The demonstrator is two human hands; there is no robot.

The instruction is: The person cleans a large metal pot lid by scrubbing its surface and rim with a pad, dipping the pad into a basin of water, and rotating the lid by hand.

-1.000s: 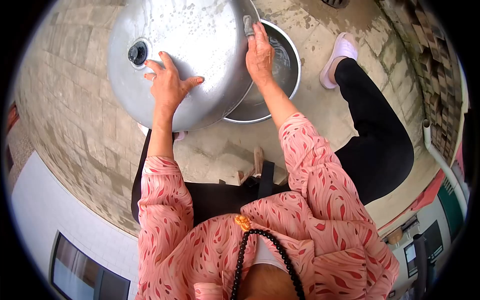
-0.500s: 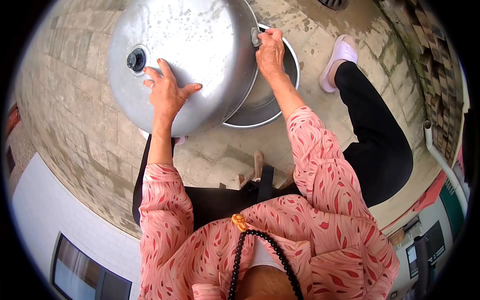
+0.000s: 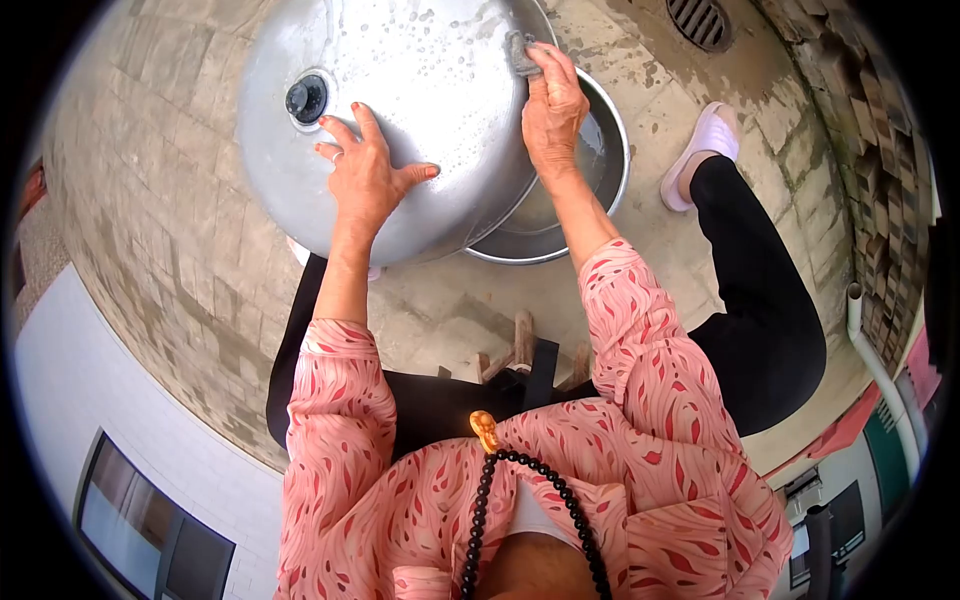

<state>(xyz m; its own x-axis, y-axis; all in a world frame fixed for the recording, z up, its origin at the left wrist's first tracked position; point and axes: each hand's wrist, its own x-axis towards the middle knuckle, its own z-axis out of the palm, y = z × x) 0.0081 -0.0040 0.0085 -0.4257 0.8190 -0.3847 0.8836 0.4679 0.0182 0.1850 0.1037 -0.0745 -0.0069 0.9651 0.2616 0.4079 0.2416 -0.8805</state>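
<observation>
1. Head view: a big metal lid point(image 3: 440, 110) lies domed side up in front of the person, covering the left part of a metal basin point(image 3: 612, 150); whether the two touch is hidden.
2. The left hand point(image 3: 365, 175) is spread wide, palm down on the lid, thumb well apart from the fingers and fingertips just beside the black knob point(image 3: 306, 98). It wears a ring point(image 3: 337, 156).
3. The right hand point(image 3: 553, 112) is pinched narrow, holding a small grey scrubber point(image 3: 521, 54) against the right side of the lid, near its edge.
4. Water drops dot the top of the lid, and water shows inside the basin.
5. Paving point(image 3: 220, 290) spreads around, with a drain grate point(image 3: 699, 22) beyond the basin to the right.
6. Between the person's legs, part of a wooden stool point(image 3: 524, 338) shows, near the basin.
</observation>
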